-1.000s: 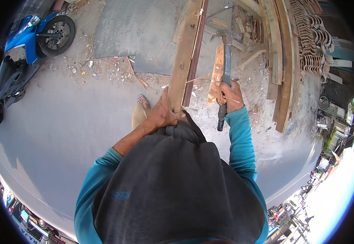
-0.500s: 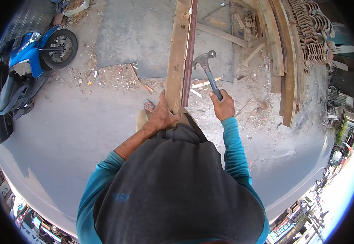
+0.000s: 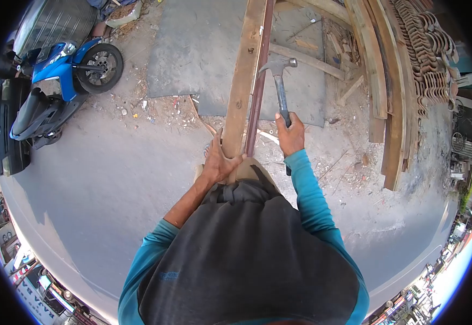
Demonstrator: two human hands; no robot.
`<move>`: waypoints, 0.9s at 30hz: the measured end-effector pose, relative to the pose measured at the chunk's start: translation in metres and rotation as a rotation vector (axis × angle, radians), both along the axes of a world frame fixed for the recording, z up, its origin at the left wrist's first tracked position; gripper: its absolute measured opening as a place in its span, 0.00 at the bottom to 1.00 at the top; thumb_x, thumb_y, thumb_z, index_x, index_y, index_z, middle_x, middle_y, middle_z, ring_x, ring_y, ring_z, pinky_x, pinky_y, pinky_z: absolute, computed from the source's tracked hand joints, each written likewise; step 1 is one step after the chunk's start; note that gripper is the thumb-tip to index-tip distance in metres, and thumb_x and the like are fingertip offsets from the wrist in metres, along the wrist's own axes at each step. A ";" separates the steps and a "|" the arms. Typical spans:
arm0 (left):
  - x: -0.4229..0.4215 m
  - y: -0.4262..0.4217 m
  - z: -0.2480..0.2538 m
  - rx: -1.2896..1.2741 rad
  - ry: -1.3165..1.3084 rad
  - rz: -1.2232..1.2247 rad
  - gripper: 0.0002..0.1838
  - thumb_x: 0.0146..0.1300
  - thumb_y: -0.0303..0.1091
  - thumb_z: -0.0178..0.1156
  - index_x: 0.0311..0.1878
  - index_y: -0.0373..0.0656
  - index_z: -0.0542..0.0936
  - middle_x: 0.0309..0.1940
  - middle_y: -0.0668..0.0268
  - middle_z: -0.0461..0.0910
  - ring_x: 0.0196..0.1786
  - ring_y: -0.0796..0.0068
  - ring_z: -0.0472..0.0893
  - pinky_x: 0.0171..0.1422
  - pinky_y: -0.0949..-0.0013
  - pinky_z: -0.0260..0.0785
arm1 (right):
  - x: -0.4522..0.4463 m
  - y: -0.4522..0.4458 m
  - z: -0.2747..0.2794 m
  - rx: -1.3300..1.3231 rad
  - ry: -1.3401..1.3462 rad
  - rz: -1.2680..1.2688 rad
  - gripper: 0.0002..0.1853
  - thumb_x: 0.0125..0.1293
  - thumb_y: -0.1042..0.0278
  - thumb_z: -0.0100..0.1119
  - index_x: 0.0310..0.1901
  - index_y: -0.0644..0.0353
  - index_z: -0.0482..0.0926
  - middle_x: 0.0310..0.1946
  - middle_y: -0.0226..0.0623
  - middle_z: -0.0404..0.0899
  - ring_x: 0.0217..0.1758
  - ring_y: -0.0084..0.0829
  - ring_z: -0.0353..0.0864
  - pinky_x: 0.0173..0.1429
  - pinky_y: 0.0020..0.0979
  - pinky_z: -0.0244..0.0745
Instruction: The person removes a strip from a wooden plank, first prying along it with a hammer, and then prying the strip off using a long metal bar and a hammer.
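Observation:
A long wooden plank runs away from my body, its near end against my lap. My left hand grips that near end, thumb across the top and fingers along the left side. Beside the plank's right edge lies a narrow dark-red strip, close to my left thumb. In my right hand is a claw hammer, held by the handle with the head pointing away from me. The claw side reaches toward the red strip; whether it touches cannot be made out.
Several long boards are stacked on the right, beside rows of curved roof tiles. A blue motorbike stands at the left. Ahead, a grey sheet lies on the ground near loose wood scraps.
The hammer has turned more upright and its head has come nearer the red strip. My left hand keeps its grip on the plank. The whole view has shifted slightly.

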State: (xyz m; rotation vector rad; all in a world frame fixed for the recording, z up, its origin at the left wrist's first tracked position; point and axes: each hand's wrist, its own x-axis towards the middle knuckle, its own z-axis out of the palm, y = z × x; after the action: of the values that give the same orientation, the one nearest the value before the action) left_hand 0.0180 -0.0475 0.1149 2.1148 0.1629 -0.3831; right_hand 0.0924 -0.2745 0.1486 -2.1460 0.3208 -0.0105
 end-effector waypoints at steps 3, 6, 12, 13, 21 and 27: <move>0.024 -0.009 0.009 -0.102 -0.074 0.110 0.55 0.56 0.51 0.75 0.76 0.30 0.55 0.63 0.35 0.69 0.66 0.45 0.73 0.71 0.52 0.66 | 0.002 -0.002 -0.005 0.057 0.049 -0.022 0.19 0.70 0.54 0.61 0.37 0.67 0.77 0.23 0.43 0.78 0.29 0.39 0.79 0.38 0.40 0.73; 0.059 -0.010 0.009 -0.364 0.046 0.299 0.48 0.62 0.52 0.70 0.73 0.29 0.60 0.61 0.40 0.73 0.66 0.54 0.73 0.70 0.55 0.68 | 0.009 -0.009 0.005 0.079 0.037 0.007 0.18 0.70 0.56 0.61 0.37 0.67 0.77 0.24 0.44 0.80 0.31 0.39 0.81 0.39 0.40 0.74; 0.147 0.004 -0.034 -0.973 0.283 0.311 0.39 0.65 0.53 0.68 0.68 0.32 0.70 0.60 0.51 0.76 0.61 0.60 0.77 0.66 0.59 0.71 | 0.005 -0.023 0.008 0.066 0.077 0.048 0.17 0.70 0.57 0.61 0.38 0.67 0.78 0.25 0.44 0.79 0.30 0.39 0.79 0.39 0.40 0.73; 0.159 0.003 -0.037 -1.018 0.334 0.279 0.35 0.65 0.53 0.68 0.65 0.35 0.73 0.57 0.55 0.78 0.57 0.63 0.80 0.62 0.59 0.74 | 0.001 -0.025 0.004 0.010 0.110 0.062 0.16 0.70 0.58 0.61 0.39 0.66 0.78 0.25 0.43 0.79 0.29 0.38 0.78 0.38 0.40 0.73; 0.211 -0.002 -0.062 -1.182 0.572 0.043 0.31 0.63 0.50 0.69 0.61 0.38 0.75 0.48 0.60 0.82 0.49 0.68 0.83 0.53 0.61 0.79 | -0.053 -0.021 -0.031 0.060 0.191 -0.091 0.16 0.70 0.57 0.62 0.39 0.66 0.79 0.23 0.41 0.76 0.27 0.34 0.74 0.36 0.39 0.71; 0.214 -0.003 -0.063 -1.246 0.573 -0.001 0.29 0.62 0.44 0.68 0.61 0.35 0.75 0.47 0.60 0.83 0.47 0.68 0.84 0.52 0.59 0.80 | -0.071 -0.018 -0.037 0.084 0.305 -0.174 0.15 0.71 0.59 0.61 0.36 0.66 0.78 0.21 0.37 0.72 0.25 0.29 0.70 0.33 0.37 0.69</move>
State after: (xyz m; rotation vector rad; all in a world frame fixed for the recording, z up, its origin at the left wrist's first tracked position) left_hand 0.2324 -0.0503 0.0516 0.7498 0.1819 -0.8195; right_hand 0.0217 -0.2921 0.1118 -2.0293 0.6724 0.2285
